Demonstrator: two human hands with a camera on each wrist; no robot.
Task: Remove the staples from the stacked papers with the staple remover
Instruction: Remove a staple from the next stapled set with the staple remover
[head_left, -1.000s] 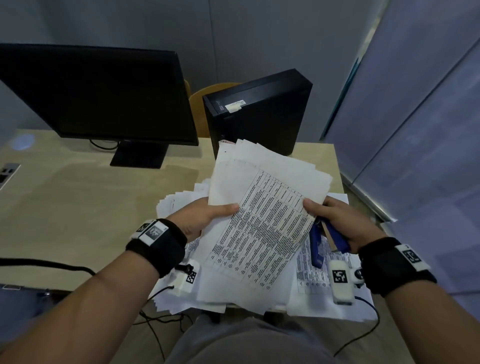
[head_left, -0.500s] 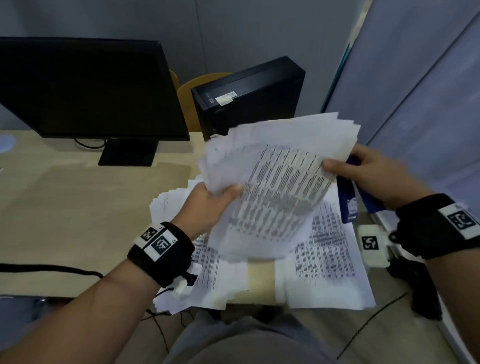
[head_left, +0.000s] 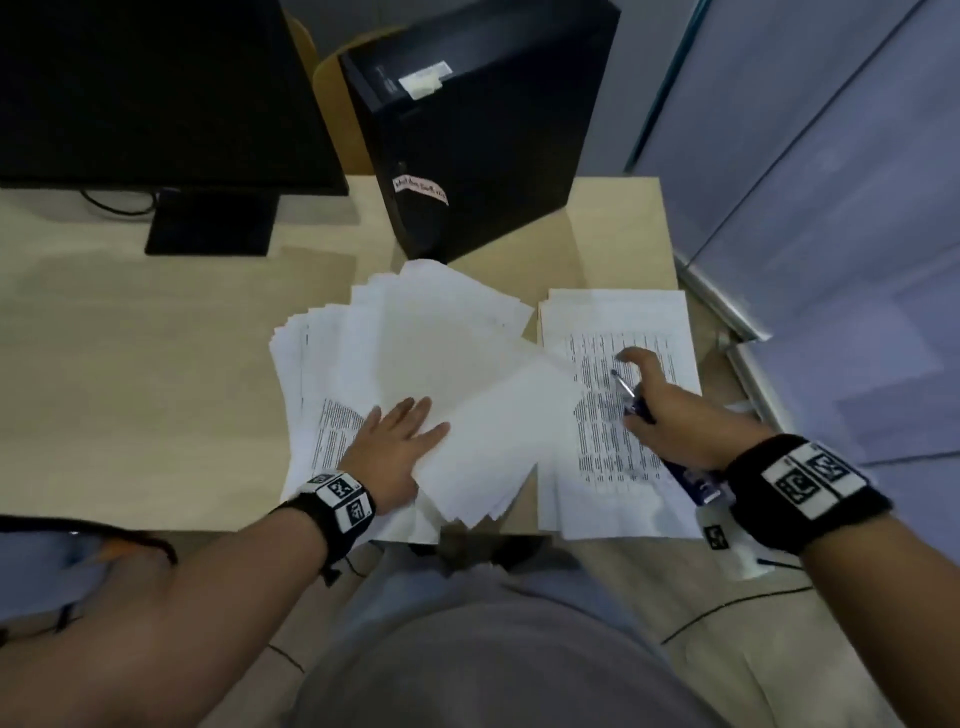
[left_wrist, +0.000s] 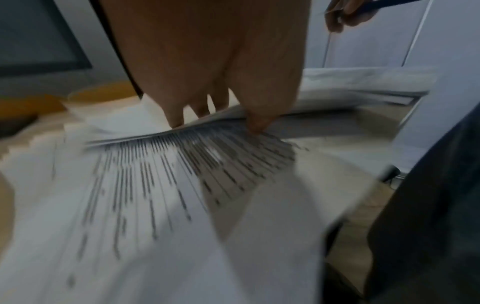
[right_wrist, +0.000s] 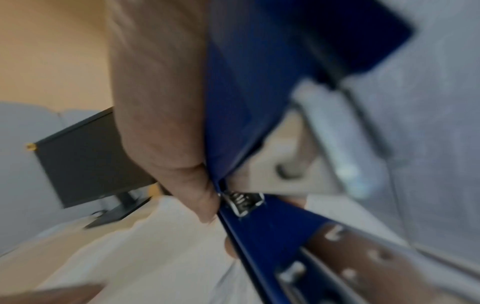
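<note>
A fanned pile of white papers (head_left: 395, 332) lies on the desk, and the sheaf on top (head_left: 498, 431) is face down. My left hand (head_left: 410, 421) rests on this pile with straight fingers, its thumb at the edge of the top sheaf (left_wrist: 337, 92). To the right lies a neater stack of printed pages (head_left: 618, 322). My right hand (head_left: 631, 374) hovers over that stack and grips the blue staple remover (head_left: 636, 402), metal tip pointing away, index finger stretched out. The right wrist view shows the blue staple remover (right_wrist: 246, 102) blurred in my palm.
A black monitor (head_left: 156, 93) stands at the back left and a black computer tower (head_left: 478, 119) just behind the papers. The desk (head_left: 130, 364) ends close to the right stack, with a grey partition wall (head_left: 831, 208) beyond. A cable (head_left: 727, 608) hangs below my right wrist.
Both hands held the printed sheaf in the air; it now lies face down on the left pile. My right hand has let go of it and moved over the right stack.
</note>
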